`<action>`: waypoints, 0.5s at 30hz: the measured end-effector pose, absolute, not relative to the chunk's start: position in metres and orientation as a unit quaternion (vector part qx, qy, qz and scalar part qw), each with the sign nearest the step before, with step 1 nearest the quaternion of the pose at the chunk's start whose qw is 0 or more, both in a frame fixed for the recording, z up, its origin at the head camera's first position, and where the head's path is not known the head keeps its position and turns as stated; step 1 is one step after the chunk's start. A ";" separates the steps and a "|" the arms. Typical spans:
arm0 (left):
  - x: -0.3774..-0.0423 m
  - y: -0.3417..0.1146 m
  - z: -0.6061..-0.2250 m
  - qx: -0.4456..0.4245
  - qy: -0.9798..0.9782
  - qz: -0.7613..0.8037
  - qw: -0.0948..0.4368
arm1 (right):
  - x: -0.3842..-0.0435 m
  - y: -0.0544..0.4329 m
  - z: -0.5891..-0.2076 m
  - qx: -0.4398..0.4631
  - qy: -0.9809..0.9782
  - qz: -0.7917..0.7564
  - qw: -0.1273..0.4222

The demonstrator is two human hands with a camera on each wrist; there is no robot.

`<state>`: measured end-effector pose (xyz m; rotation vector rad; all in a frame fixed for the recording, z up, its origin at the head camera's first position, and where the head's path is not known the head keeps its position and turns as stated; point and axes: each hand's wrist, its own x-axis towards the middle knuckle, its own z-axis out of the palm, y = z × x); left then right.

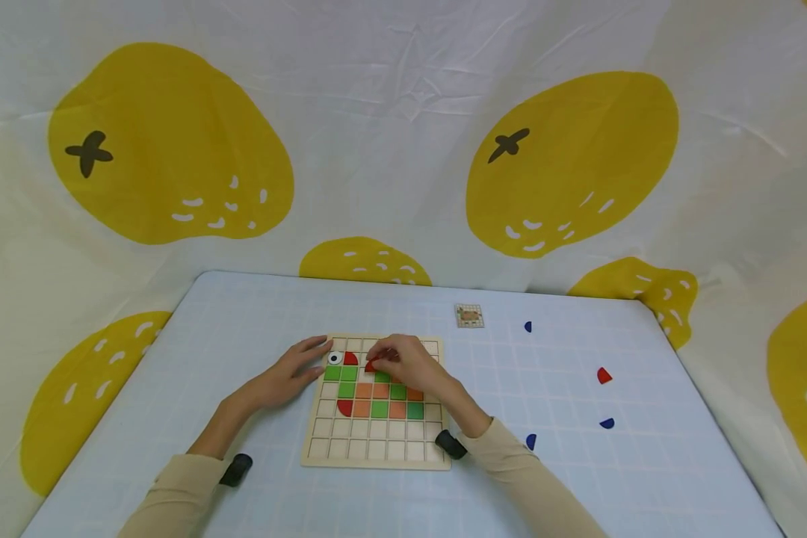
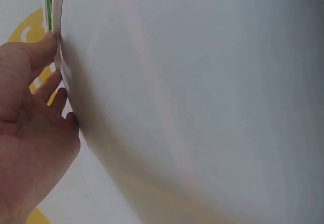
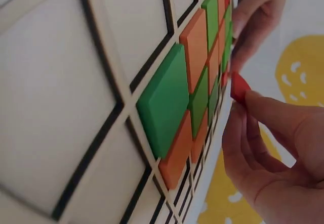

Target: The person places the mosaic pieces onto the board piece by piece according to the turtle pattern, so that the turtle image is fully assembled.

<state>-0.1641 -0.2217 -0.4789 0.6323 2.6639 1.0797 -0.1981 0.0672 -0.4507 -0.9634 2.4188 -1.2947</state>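
A wooden grid board [image 1: 376,448] lies on the table, bearing green and orange square tiles, a round eye tile [image 1: 335,358] and red rounded tiles. My right hand [image 1: 410,364] pinches a red rounded tile [image 3: 238,88] between thumb and fingertips over the board's upper middle. In the right wrist view, a dark green square tile [image 3: 164,102] sits in the grid near an orange one [image 3: 176,150]. At the board's left edge, my left hand [image 1: 285,379] rests with its fingers relaxed. Its thumb and fingertips touch the edge in the left wrist view.
A small pattern card [image 1: 469,316] lies behind the board to the right. Loose pieces are scattered on the right side: a red one [image 1: 604,376] and three blue half-rounds, one close to the right sleeve [image 1: 524,471]. A lemon-print cloth hangs behind the table.
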 end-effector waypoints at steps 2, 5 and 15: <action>-0.165 -0.222 -0.479 0.214 0.899 0.367 0.100 | -0.198 0.064 -0.452 -0.340 0.823 -0.439 0.120; -0.165 -0.223 -0.480 0.215 0.900 0.366 0.100 | -0.199 0.059 -0.454 -0.355 0.819 -0.432 0.124; -0.165 -0.223 -0.481 0.217 0.900 0.366 0.098 | -0.199 0.055 -0.456 -0.353 0.833 -0.402 0.142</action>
